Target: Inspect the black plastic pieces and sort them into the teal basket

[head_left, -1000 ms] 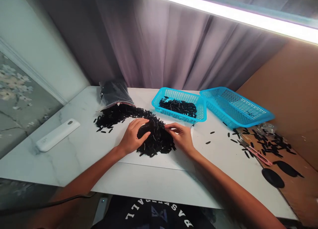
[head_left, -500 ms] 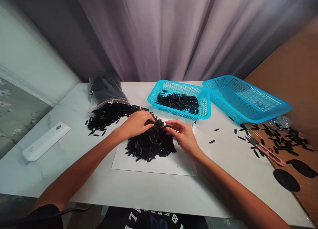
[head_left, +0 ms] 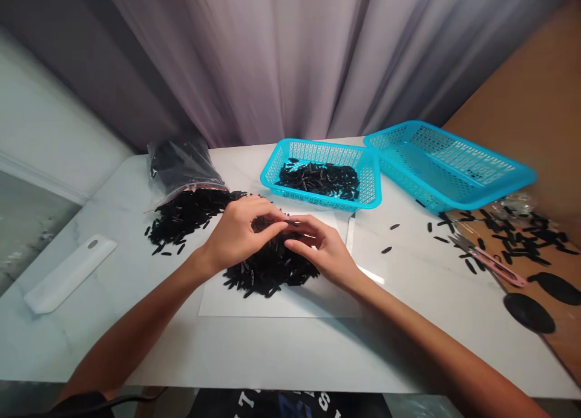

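Small flat black oblong pieces form a pile (head_left: 272, 267) on a white sheet (head_left: 281, 308), partly hidden behind my hands. My left hand (head_left: 240, 227) is closed above the pile, thumb and forefinger pinching one black oblong piece (head_left: 291, 223). My right hand (head_left: 331, 251) faces it from the other side, its fingertips at the far end of that piece. The right thumb stands apart from the fingers, lower down by the pile. Behind the hands, a blue basket (head_left: 321, 201) holds many similar black pieces.
At the back left, a clear plastic bag (head_left: 179, 167) spills black pieces (head_left: 181, 221). A second blue basket (head_left: 494, 212) stands at the right. Pink-handled scissors (head_left: 494, 264), black oval pads (head_left: 529, 312) and scattered pieces lie by the right edge. A white oblong device (head_left: 70, 276) sits at left.
Both hands have come up from the pile and closer together. The left fingers now pinch a black piece between the hands, and the right thumb has parted from its fingers. The view has shifted slightly.
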A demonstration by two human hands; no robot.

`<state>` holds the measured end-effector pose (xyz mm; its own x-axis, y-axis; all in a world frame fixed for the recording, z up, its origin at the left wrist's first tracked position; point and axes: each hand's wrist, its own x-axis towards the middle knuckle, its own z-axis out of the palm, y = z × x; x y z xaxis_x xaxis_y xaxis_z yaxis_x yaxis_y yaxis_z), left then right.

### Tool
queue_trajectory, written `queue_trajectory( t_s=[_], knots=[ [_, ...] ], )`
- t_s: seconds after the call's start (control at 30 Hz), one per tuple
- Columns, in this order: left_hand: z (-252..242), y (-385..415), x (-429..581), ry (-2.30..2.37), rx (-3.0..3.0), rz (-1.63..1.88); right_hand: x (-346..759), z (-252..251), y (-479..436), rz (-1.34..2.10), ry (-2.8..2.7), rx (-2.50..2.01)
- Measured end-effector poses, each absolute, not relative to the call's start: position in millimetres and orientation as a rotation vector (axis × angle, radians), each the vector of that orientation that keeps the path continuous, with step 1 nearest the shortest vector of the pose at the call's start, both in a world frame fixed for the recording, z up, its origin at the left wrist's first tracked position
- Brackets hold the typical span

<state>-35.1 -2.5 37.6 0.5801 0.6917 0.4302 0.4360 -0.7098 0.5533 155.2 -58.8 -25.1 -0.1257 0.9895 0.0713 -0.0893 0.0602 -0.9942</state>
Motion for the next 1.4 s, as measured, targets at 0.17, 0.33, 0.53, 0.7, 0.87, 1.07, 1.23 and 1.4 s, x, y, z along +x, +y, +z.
queue_trajectory(
  t_s=[0.17,0.33,0.53,0.7,0.87,1.07,1.23,1.4],
  knots=[
    [50.3,-13.0,-30.2,0.871,2.53,1.069,158.7,-6.3,-64.2,1.237,-1.161,-0.941],
    [58.4,-18.6,-28.9,0.809,2.606,1.132,160.4,10.0,-69.1,1.148,-1.086,-0.946],
    [65.3,-23.0,-23.7,0.76,2.632,1.203,164.6,22.1,-75.2,1.099,-1.079,-0.971],
    [67.6,-24.4,-21.0,0.708,2.648,1.313,166.3,29.4,-81.1,1.022,-1.091,-0.992],
    [70.4,-26.6,-20.0,0.688,2.653,1.334,166.8,31.1,-83.8,0.991,-1.093,-1.004],
    [73.2,-27.8,-18.3,0.679,2.63,1.327,167.9,30.8,-84.7,1.009,-1.09,-1.019],
    [72.3,-27.8,-18.5,0.685,2.63,1.325,169.1,32.9,-85.4,1.002,-1.09,-1.029],
    [71.2,-25.6,-17.3,0.696,2.633,1.321,170.1,32.8,-85.5,1.017,-1.093,-1.038]
  ],
)
